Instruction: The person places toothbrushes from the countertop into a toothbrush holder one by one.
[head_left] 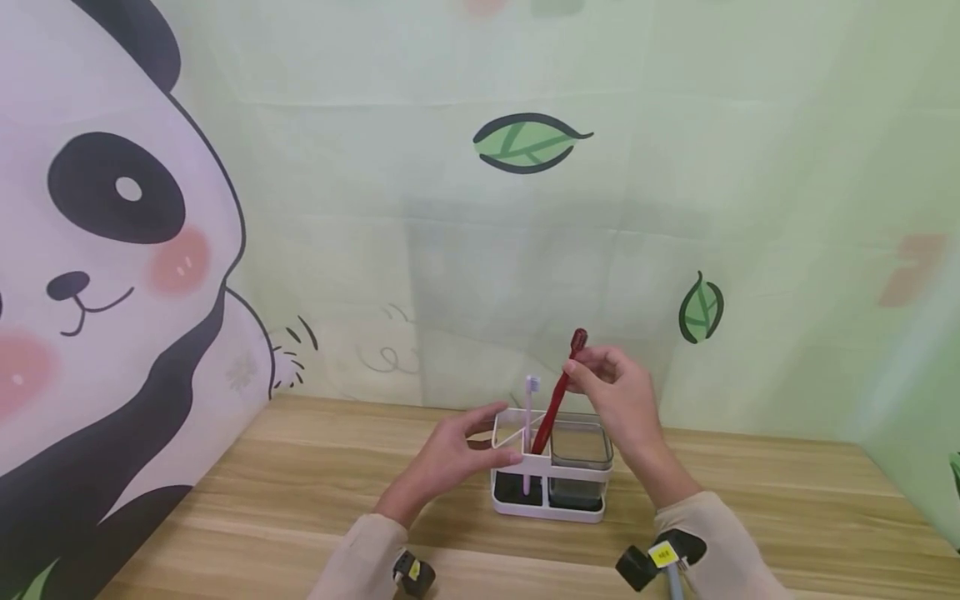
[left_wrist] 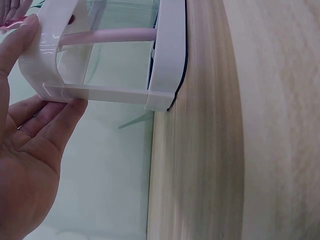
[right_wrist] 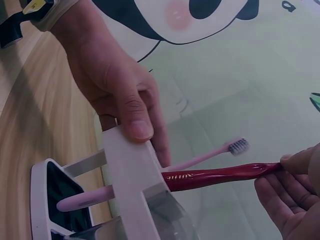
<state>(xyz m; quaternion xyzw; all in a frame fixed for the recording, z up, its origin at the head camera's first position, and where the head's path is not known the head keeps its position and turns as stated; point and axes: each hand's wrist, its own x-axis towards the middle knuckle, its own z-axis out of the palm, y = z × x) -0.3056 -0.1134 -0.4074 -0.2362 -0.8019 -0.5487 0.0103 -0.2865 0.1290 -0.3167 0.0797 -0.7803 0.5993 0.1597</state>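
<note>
A white toothbrush holder (head_left: 570, 472) stands on the wooden table. Its left end is gripped between the thumb and fingers of my left hand (head_left: 448, 450). Between thumb and fingers, my right hand (head_left: 621, 398) pinches a red toothbrush (head_left: 553, 408) near its head. The red handle's lower end is inside the holder's upper frame, and the brush leans to the right. A pale pink toothbrush (right_wrist: 195, 161) stands in a compartment beside it, bristles up. The right part of the holder carries a clear grey cup (head_left: 581, 446).
The wooden table (head_left: 315, 492) meets a green printed cloth (head_left: 337, 167) close behind the holder. A large panda figure (head_left: 112, 217) is printed on the left. Wrist cameras (head_left: 414, 575) are strapped at both sleeves.
</note>
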